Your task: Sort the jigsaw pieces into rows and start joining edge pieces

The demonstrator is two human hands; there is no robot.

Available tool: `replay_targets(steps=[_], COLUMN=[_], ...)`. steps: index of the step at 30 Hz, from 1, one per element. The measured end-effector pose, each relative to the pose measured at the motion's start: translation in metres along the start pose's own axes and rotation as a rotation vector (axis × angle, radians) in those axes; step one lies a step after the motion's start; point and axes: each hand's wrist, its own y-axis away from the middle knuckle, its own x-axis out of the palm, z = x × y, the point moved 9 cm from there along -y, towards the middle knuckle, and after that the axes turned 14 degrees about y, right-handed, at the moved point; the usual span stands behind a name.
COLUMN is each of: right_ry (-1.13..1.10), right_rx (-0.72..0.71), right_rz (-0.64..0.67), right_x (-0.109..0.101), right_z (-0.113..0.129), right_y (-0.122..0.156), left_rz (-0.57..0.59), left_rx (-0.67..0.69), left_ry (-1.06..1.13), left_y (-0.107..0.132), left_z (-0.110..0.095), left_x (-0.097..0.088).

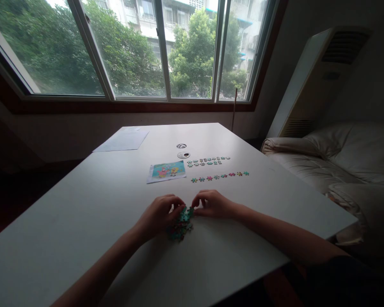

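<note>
Pinching the clump of jigsaw pieces (181,223) between my left hand (160,212) and right hand (213,204), I have fingertips curled onto it on the bench (83,221). I judge the pieces light, thin, stiff card, loosely joined: hold by the edges, kept flat.

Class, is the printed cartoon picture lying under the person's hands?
No, the cartoon picture lies farther up the table, apart from the left hand and right hand at the puzzle pieces.

Matt smooth table (115,204); glossy picture card (166,171)
</note>
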Motion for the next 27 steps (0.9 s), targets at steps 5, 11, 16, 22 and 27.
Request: replay_targets(steps=[5, 11, 16, 22, 27], right_ry=[-0.101, -0.096, -0.056, 0.012, -0.004], right_rx=[0.087, 0.121, 0.074, -0.027, -0.112], right_rz=[0.028, 0.031, 0.000, -0.147, -0.149], right_x=[0.006, 0.008, 0.001, -0.017, -0.016], right_z=[-0.008, -0.009, -0.002, 0.010, 0.018], right_y=[-0.001, -0.001, -0.001, 0.000, 0.003], left_rz=[0.028, 0.035, 0.003, -0.016, 0.003], left_rx=[-0.020, -0.021, -0.037, -0.108, -0.119], left_ry=[-0.006, 0.014, 0.070, 0.195, 0.258], left_y=[0.002, 0.001, -0.002, -0.002, -0.001], left_z=[0.003, 0.003, -0.002, 0.001, 0.003], left_x=[0.005, 0.007, 0.004, 0.001, 0.003])
